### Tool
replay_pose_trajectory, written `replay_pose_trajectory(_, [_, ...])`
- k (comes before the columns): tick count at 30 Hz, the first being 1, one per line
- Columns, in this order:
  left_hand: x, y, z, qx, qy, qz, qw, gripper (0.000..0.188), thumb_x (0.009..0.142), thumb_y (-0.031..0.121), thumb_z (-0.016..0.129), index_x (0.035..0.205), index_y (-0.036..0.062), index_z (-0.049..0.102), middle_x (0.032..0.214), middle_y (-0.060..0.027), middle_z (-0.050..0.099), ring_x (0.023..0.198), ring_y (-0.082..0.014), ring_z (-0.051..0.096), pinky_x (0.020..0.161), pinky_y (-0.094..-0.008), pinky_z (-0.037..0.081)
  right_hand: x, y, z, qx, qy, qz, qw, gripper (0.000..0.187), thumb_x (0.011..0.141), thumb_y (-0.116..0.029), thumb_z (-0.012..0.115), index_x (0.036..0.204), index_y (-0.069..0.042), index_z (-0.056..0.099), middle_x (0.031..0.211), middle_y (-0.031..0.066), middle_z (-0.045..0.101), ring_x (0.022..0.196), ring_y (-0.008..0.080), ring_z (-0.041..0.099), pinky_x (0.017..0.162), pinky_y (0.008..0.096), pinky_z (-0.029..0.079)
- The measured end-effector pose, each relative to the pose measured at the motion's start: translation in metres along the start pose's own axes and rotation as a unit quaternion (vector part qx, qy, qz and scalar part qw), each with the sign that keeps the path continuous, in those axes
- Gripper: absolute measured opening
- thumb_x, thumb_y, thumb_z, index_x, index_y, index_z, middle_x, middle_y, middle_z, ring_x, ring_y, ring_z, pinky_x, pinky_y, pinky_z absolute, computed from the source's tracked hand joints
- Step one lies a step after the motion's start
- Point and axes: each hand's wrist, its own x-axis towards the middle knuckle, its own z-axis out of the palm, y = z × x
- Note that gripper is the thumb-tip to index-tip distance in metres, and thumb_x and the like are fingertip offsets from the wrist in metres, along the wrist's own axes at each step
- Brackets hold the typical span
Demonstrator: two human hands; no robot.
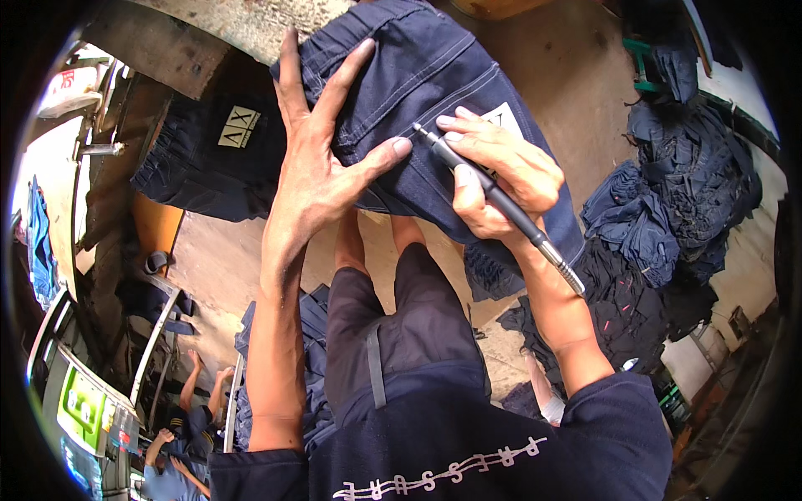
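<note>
Dark blue denim trousers or shorts [426, 63] with light stitching and a gathered elastic edge lie in front of me, over the edge of a worn surface. My left hand [322, 142] rests on them with its fingers spread, pressing the cloth. Between the fingers of my right hand [505, 171] is a black pen [501, 200] with a silver tip, pointing left and just over or on the cloth; I cannot tell if it touches. A pale patch [505, 121] on the garment is partly hidden by my right hand.
Left of my left hand hangs a second dark garment [205, 159] with a cream patch [240, 126]. Heaped dark clothes [685, 184] lie at the right, by a green stool [642, 63]. Other people's limbs [192, 380] show at the lower left, near a metal frame [154, 346].
</note>
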Motion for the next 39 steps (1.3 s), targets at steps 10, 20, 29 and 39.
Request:
replay_pose_trajectory(10, [0.002, 0.007, 0.000, -0.066, -0.018, -0.037, 0.997, 0.097, 0.081, 0.037, 0.095, 0.167, 0.0213, 0.052, 0.185, -0.0219, -0.002, 0.165, -0.0360, 0.035, 0.130, -0.0517, 0.042, 0.003, 0.003, 0.002, 0.013, -0.022, 0.003, 1.000, 0.026, 0.076, 0.000, 0.070, 0.099, 0.009, 0.078, 0.098, 0.0233, 0.082, 0.099, 0.0364, 0.084, 0.100, 0.0504, 0.067])
replay_pose_trajectory(20, [0.009, 0.047, 0.002, -0.040, -0.012, -0.083, 0.996, 0.098, 0.081, 0.036, 0.094, 0.168, 0.0193, 0.052, 0.184, -0.0217, -0.002, 0.163, -0.0358, 0.040, 0.131, -0.0506, 0.041, 0.004, 0.003, 0.000, 0.004, -0.017, 0.011, 1.000, 0.025, 0.077, -0.001, 0.069, 0.098, 0.009, 0.078, 0.098, 0.0242, 0.082, 0.098, 0.0365, 0.084, 0.100, 0.0502, 0.067])
replay_pose_trajectory(29, [0.008, 0.019, 0.001, -0.021, 0.008, -0.041, 0.999, 0.098, 0.080, 0.035, 0.095, 0.167, 0.0185, 0.053, 0.184, -0.0220, 0.003, 0.165, -0.0358, 0.036, 0.131, -0.0502, 0.040, -0.001, 0.005, -0.006, 0.001, -0.028, 0.026, 0.999, 0.028, 0.087, -0.004, 0.067, 0.108, 0.011, 0.077, 0.107, 0.0278, 0.082, 0.106, 0.0386, 0.082, 0.105, 0.0524, 0.063])
replay_pose_trajectory(39, [0.003, 0.014, 0.013, 0.028, 0.055, -0.024, 0.998, 0.098, 0.073, 0.038, 0.102, 0.160, 0.0200, 0.061, 0.185, -0.0180, 0.009, 0.160, -0.0358, 0.043, 0.129, -0.0508, 0.043, 0.006, 0.031, -0.023, 0.042, -0.014, 0.012, 0.999, 0.028, 0.087, -0.004, 0.067, 0.107, 0.014, 0.078, 0.102, 0.0282, 0.081, 0.105, 0.0419, 0.082, 0.105, 0.0565, 0.062])
